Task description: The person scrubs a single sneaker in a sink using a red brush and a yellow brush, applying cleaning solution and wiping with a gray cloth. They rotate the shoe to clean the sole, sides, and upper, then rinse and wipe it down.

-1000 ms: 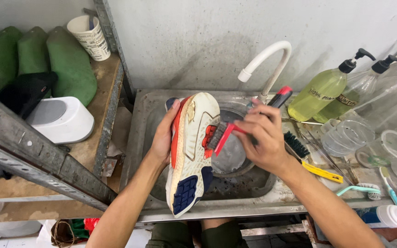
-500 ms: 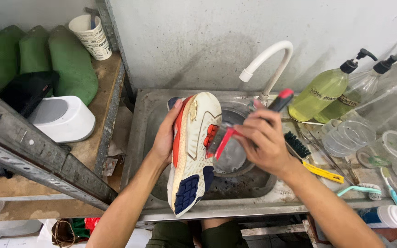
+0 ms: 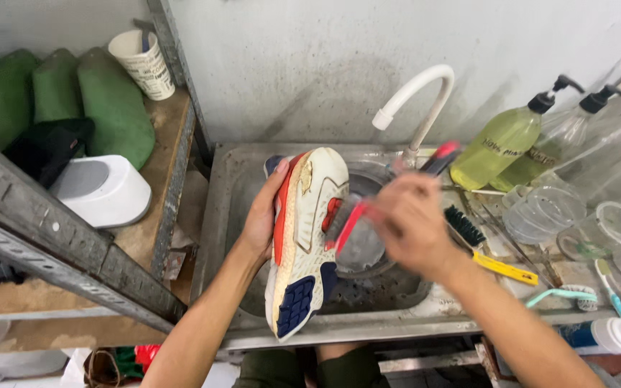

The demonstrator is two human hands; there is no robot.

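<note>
Bare forearms — olive-green trousers [image 3: 282, 368]

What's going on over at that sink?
A person is scrubbing a sneaker over a metal sink. The left hand holds the shoe sole-up, and the right hand, blurred with motion, works a red-handled brush against the sole. A white faucet stands behind, with no water visibly running. Pump bottles and other brushes sit on the counter to the right.

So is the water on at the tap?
Off, it seems. No stream falls from the white tap spout above the sink, beside the shoe.
</note>
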